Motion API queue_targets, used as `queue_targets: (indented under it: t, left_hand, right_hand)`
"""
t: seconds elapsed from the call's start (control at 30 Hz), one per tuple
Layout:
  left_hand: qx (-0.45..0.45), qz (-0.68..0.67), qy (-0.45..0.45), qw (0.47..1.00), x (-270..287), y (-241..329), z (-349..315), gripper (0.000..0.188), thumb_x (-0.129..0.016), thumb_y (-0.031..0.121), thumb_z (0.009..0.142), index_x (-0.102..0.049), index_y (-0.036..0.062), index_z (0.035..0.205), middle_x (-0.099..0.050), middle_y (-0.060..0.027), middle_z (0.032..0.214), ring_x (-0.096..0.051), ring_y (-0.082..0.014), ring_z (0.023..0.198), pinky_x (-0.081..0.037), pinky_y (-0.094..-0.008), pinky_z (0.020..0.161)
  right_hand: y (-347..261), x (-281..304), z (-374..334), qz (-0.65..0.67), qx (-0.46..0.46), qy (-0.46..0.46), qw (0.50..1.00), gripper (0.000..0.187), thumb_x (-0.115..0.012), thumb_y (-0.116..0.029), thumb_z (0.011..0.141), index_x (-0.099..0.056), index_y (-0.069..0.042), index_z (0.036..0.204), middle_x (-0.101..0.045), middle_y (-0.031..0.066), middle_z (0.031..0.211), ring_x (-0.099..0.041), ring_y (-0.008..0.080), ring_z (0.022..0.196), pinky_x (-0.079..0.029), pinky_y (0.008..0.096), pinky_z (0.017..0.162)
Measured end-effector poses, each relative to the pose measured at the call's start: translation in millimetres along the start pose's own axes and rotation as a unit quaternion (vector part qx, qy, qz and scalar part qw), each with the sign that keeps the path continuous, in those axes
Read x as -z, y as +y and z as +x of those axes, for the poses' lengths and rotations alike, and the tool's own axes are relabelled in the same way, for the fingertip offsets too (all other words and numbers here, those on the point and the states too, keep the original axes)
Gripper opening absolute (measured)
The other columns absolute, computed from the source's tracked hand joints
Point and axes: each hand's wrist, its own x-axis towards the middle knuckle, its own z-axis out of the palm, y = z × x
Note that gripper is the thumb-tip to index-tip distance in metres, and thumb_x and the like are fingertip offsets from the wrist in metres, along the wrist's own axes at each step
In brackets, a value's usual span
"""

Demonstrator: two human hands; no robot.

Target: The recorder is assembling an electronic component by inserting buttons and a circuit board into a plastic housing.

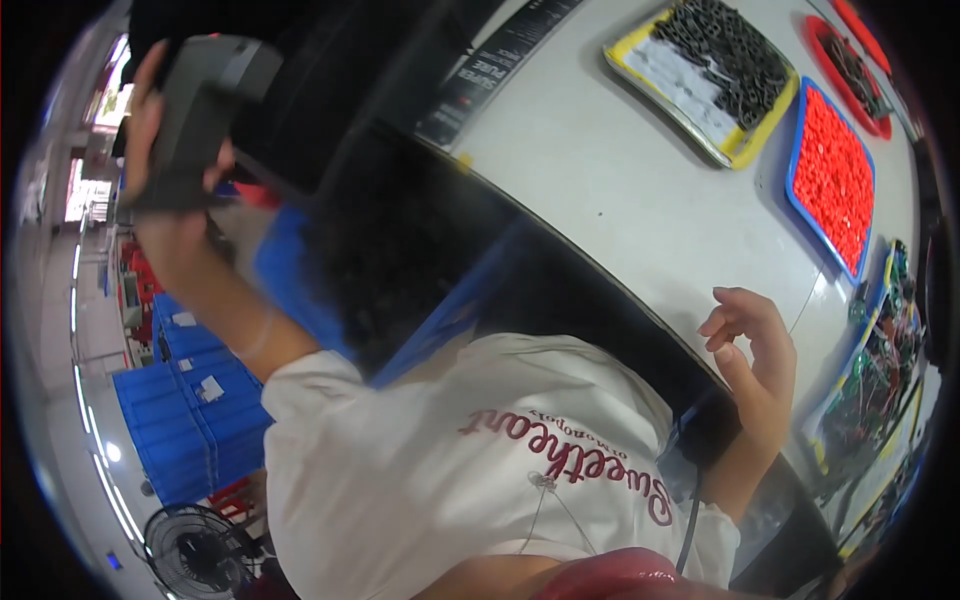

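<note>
The left grip point(146, 135) is closed around a dark grey device point(222, 95), with fingers along its outer side and a fingertip showing at the opposite side. The device lies within this grip, its upper part standing clear of the fingers, and both are well to the left of the bench point(600, 235). What the device is, I cannot tell.

The right grip point(757, 365) is bare, its fingers loosely bent and the thumb apart from them, over the near edge of the bench. Whether it touches the surface I cannot tell.

On the bench's far side sits a yellow-rimmed tray point(752, 150) partly covered with small black parts point(722, 60). Toward the bench's right are a blue tray point(793, 185) filled with red pieces point(838, 165) and a red dish point(882, 127). Nearer the bench's right end lies a tangle of green parts point(870, 375). A black printed strip point(495, 75) lies along the bench's left end. Well left of the bench stand blue crates point(170, 420) and a fan point(192, 552).
</note>
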Motion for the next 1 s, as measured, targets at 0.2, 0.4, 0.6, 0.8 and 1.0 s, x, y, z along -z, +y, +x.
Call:
queue_targets:
  t: [0.2,0.4,0.6,0.8,1.0]
  left_hand:
    - [0.297,0.111,-0.087,0.944,51.5,-89.9,63.0,0.038,-0.052,0.038,0.091,-0.06,0.0074,0.112,-0.063,-0.0053,0.091,-0.061,-0.0128,0.056,-0.048,-0.0167,0.046]
    - [0.459,0.268,-0.084,0.843,20.1,-108.9,68.9,0.048,-0.053,0.049,0.089,-0.064,0.0032,0.097,-0.062,-0.0073,0.071,-0.059,-0.0152,0.044,-0.051,-0.0198,0.041]
    - [0.357,0.397,-0.298,0.791,20.1,-118.2,69.8,0.02,-0.048,0.01,0.081,-0.059,0.0018,0.066,-0.056,-0.0072,0.055,-0.05,-0.0132,0.045,-0.038,-0.027,0.042]
    - [0.257,0.452,-0.391,0.76,26.5,-113.7,49.9,0.019,-0.047,0.008,0.081,-0.059,-0.0052,0.076,-0.059,-0.0091,0.069,-0.054,-0.0173,0.063,-0.044,-0.0291,0.06]
    - [0.038,0.506,-0.067,0.859,31.2,-90.6,-8.4,0.026,-0.047,0.018,0.09,-0.064,0.0011,0.102,-0.064,-0.0081,0.09,-0.061,-0.0157,0.087,-0.046,-0.0255,0.079]
  right_hand:
    - [1.4,-3.8,14.2,-0.041,0.033,-0.051,0.997,0.026,-0.062,-0.001,0.077,-0.062,0.001,0.103,-0.061,0.0053,0.081,-0.054,0.0122,0.072,-0.042,0.0238,0.066]
    - [6.3,-2.0,14.4,-0.063,0.038,-0.069,0.995,0.023,-0.064,-0.001,0.077,-0.063,0.001,0.1,-0.062,0.0068,0.081,-0.056,0.0149,0.072,-0.044,0.0254,0.067]
    - [10.9,-1.4,14.6,-0.072,0.021,-0.061,0.995,0.021,-0.064,-0.001,0.077,-0.064,0.001,0.098,-0.063,0.0076,0.079,-0.059,0.016,0.073,-0.046,0.0266,0.067]
    - [19.6,0.1,15.6,-0.037,0.001,-0.052,0.998,0.019,-0.061,0.002,0.079,-0.064,0.002,0.098,-0.062,0.0081,0.081,-0.059,0.0154,0.073,-0.047,0.0261,0.068]
    - [24.9,-0.5,23.6,-0.053,0.008,-0.048,0.997,0.017,-0.058,0.003,0.081,-0.064,0.003,0.097,-0.063,0.0081,0.084,-0.059,0.0141,0.076,-0.047,0.0257,0.07]
